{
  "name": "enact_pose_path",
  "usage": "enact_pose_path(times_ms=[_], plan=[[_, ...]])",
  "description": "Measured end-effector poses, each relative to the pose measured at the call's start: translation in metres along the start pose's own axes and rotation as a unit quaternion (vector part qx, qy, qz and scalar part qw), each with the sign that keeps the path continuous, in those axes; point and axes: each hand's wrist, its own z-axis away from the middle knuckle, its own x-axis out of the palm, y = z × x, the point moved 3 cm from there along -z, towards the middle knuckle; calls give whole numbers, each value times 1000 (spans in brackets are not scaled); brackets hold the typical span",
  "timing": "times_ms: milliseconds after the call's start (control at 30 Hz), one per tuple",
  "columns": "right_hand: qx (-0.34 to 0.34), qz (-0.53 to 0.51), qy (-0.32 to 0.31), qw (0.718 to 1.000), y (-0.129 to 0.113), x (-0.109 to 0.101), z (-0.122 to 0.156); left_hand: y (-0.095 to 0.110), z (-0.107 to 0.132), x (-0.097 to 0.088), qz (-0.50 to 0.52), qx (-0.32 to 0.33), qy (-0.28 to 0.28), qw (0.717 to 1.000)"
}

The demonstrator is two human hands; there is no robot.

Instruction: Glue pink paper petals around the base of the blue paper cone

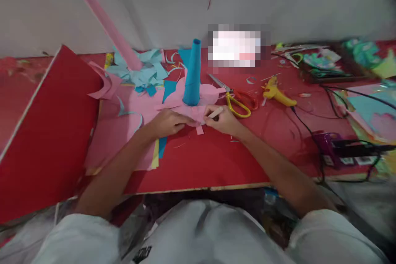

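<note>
Red fills most of my feed: the red tabletop (201,165) runs under both hands, and a red board (46,132) leans well out past the left hand (168,123). Under that wrist lie loose pink sheets (117,132), probably stacked there to be within reach.

Just beyond the fingertips of both hands a blue paper cone (192,74) stands upright on a pink flower-shaped piece (210,93), whose wide base seems to keep it steady. The left fingers are curled down on the near edge of that piece. I cannot tell whether they pinch it or only press it flat, but either way they seem to hold it from sliding.

The right hand (224,120) is closed around a pale stick (215,112), pinched between thumb and forefinger with its tip aimed at the same edge.

A little past the right fingers lie yellow-handled scissors (238,105), and farther that way a yellow glue gun (276,93) with its cord trailing off. A small pink strip (199,130) lies just nearer me than the fingertips, between the hands.
</note>
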Motion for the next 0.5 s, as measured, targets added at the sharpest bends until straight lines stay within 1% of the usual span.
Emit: enact_pose_path(times_ms=[100,167,333,500], plan=[[-1,-10,-36,999,-1,3,3,-1,2,3,-4,-1,1,1000],[0,-15,-43,999,-1,3,4,-2,2,4,-8,-2,6,1000],[-3,-15,-16,1000,-3,-1,2,-1,2,3,-11,0,23,1000],[-3,-11,11,1000,-2,-3,2,1,1,1,-4,2,29,1000]])
